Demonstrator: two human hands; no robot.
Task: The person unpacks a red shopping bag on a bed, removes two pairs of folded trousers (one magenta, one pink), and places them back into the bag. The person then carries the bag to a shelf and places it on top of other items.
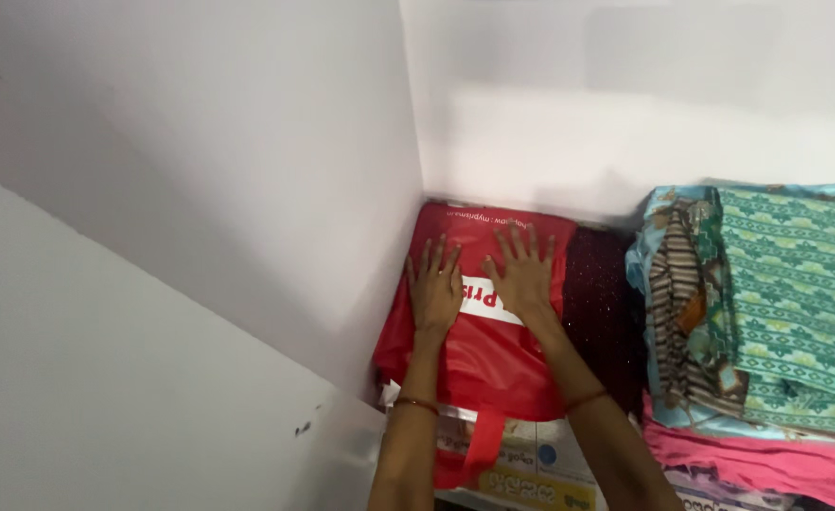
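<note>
A red plastic bag [493,355] with a white printed patch lies in the corner of a white-walled shelf. My left hand [433,287] lies flat on its left part, fingers spread. My right hand [523,274] presses flat beside it, fingers spread over the white patch. Both hands rest on top of the bag and hold nothing. A thin thread band circles each wrist. A dark maroon sparkly cloth [604,308] lies right of the bag, touching it.
A stack of folded clothes [767,312], green patterned on top with striped and blue pieces, fills the right side over a pink cloth [758,464]. White walls [247,170] close the left and back. Printed packages [531,473] lie under the bag's near end.
</note>
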